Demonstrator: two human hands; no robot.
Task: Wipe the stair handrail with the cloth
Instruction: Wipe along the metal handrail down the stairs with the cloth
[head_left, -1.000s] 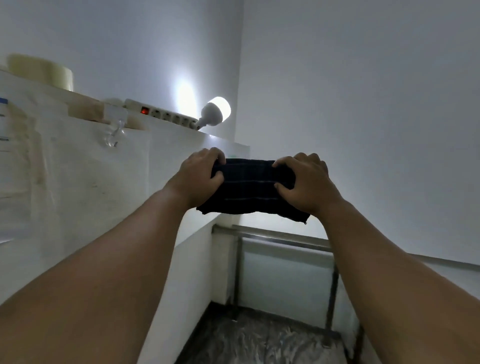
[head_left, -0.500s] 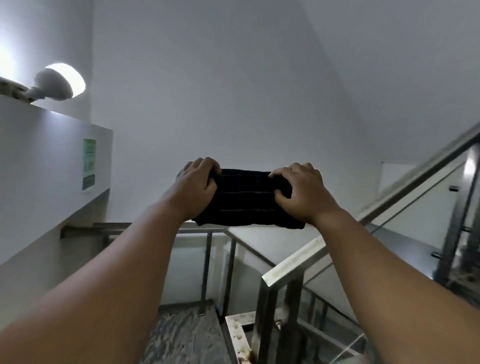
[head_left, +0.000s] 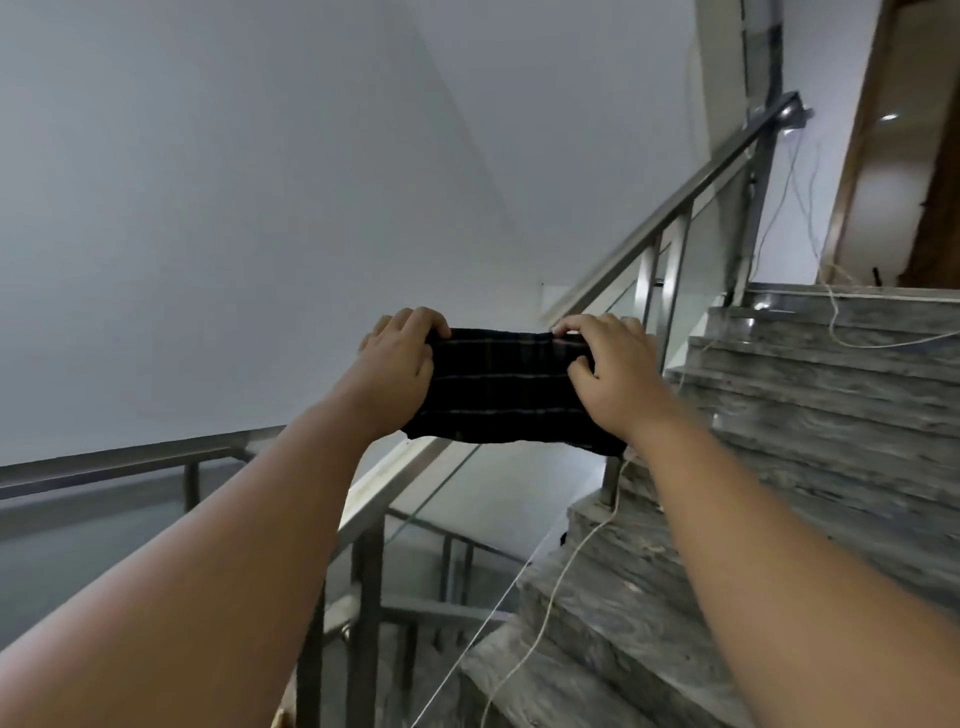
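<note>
A dark cloth (head_left: 501, 387) with thin pale stripes is stretched flat between my two hands at mid-frame, held up in the air. My left hand (head_left: 397, 364) grips its left edge and my right hand (head_left: 613, 364) grips its right edge. Behind the cloth a steel stair handrail (head_left: 675, 195) rises diagonally from lower left to upper right, over glass panels and steel posts. The cloth hides a stretch of the rail; whether it touches the rail I cannot tell.
Grey marble stairs (head_left: 810, 415) climb on the right, with thin cords (head_left: 550, 597) trailing down them. A lower horizontal rail (head_left: 119, 465) runs along the left. A white wall fills the upper left. A wooden door frame (head_left: 857, 156) stands at the top right.
The view has swung to the right, from a shelf with a lamp to the rising stairs and handrail. Both hands have kept the cloth stretched between them throughout.
</note>
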